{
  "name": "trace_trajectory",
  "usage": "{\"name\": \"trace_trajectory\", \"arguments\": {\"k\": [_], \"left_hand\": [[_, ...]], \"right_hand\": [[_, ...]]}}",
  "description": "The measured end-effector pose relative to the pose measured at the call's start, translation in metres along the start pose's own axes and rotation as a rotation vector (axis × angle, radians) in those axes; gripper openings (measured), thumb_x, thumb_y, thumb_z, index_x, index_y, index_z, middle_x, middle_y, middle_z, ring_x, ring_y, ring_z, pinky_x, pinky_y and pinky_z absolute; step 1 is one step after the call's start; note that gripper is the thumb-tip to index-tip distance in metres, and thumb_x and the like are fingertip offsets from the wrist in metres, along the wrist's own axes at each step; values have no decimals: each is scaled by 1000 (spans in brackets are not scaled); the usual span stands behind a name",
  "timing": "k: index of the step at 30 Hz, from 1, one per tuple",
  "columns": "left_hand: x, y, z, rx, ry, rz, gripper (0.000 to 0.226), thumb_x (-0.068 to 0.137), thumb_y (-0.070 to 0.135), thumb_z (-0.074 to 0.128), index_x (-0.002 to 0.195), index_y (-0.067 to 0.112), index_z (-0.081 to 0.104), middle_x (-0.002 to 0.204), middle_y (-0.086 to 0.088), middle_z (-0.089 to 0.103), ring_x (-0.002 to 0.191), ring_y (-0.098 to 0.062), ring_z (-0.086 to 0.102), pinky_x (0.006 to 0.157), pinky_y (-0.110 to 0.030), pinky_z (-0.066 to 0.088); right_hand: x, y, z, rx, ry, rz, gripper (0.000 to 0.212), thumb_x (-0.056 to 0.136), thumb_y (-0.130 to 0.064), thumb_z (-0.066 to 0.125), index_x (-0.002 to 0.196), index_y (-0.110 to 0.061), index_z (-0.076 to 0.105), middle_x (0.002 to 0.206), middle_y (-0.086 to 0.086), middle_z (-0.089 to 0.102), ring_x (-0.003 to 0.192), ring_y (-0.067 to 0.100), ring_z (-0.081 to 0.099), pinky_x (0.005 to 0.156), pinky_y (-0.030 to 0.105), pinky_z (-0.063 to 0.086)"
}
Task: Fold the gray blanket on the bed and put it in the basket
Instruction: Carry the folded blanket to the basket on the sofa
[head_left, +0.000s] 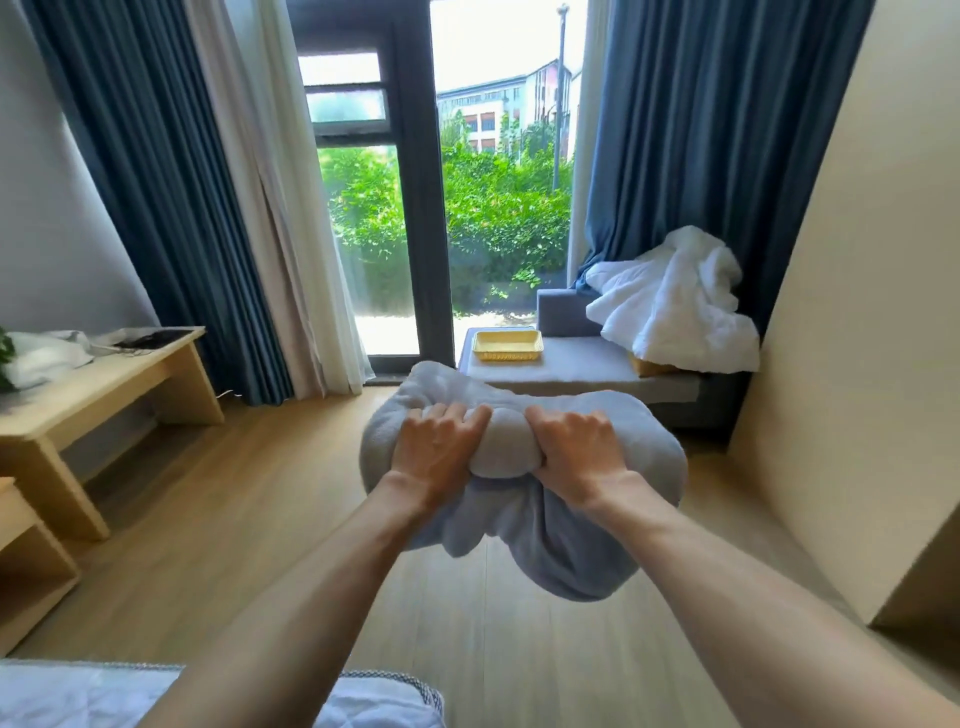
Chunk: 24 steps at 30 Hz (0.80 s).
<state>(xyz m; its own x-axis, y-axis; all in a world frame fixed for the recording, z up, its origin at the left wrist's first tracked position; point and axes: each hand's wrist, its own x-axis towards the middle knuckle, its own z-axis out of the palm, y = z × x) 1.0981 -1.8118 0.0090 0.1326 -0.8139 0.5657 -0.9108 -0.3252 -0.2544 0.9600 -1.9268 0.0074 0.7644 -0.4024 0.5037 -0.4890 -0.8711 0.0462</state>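
While we stretch both arms straight out in front of us, our left hand (434, 449) and right hand (579, 452) clutch the folded gray blanket (524, 483) side by side, backs of the hands up, fingers curled down over its top fold and dug into the fabric. It hangs bunched in the air above the wooden floor (249, 509), its lower end sagging below our wrists. Ahead, well apart from it, the yellow basket (507, 345) sits on the gray sofa (576, 364) by the window.
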Motion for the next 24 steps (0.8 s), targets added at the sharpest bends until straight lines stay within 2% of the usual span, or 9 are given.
{"name": "trace_trajectory", "arguments": {"k": [5, 9, 13, 21, 24], "left_hand": [[45, 31, -24, 37, 53, 3, 33, 62, 22, 75, 91, 20, 59, 67, -2, 63, 57, -25, 63, 50, -31, 46], [60, 54, -34, 5, 74, 5, 32, 63, 22, 72, 93, 21, 59, 70, -1, 63, 60, -25, 63, 51, -32, 46], [70, 73, -34, -1, 79, 17, 38, 57, 24, 74, 91, 21, 59, 69, -1, 63, 60, -25, 63, 51, -31, 45], [86, 87, -18, -2, 85, 55, 35, 63, 24, 72, 97, 21, 60, 74, -2, 64, 65, -26, 64, 56, -33, 48], [94, 88, -14, 22, 70, 58, 42, 55, 24, 74, 95, 22, 61, 73, -2, 65, 65, -27, 64, 56, -33, 48]], "right_hand": [[0, 43, -42, -65, 69, 41, 17, 72, -22, 63, 87, -21, 54, 76, 3, 67, 70, 33, 64, 62, 35, 30], [-9, 65, -62, -101, 91, 86, 19, 65, -18, 68, 79, -19, 54, 64, 3, 63, 59, 34, 61, 58, 34, 30], [-18, 83, -67, -113, 93, 104, 17, 69, -19, 64, 84, -20, 55, 72, 3, 65, 67, 34, 62, 61, 35, 31], [-23, 104, -59, -89, 81, 108, 18, 74, -23, 61, 91, -20, 55, 78, 2, 66, 73, 32, 63, 64, 35, 33], [-18, 112, -56, -65, 80, 100, 19, 74, -21, 60, 91, -18, 55, 81, 4, 67, 75, 33, 63, 65, 35, 31]]}}
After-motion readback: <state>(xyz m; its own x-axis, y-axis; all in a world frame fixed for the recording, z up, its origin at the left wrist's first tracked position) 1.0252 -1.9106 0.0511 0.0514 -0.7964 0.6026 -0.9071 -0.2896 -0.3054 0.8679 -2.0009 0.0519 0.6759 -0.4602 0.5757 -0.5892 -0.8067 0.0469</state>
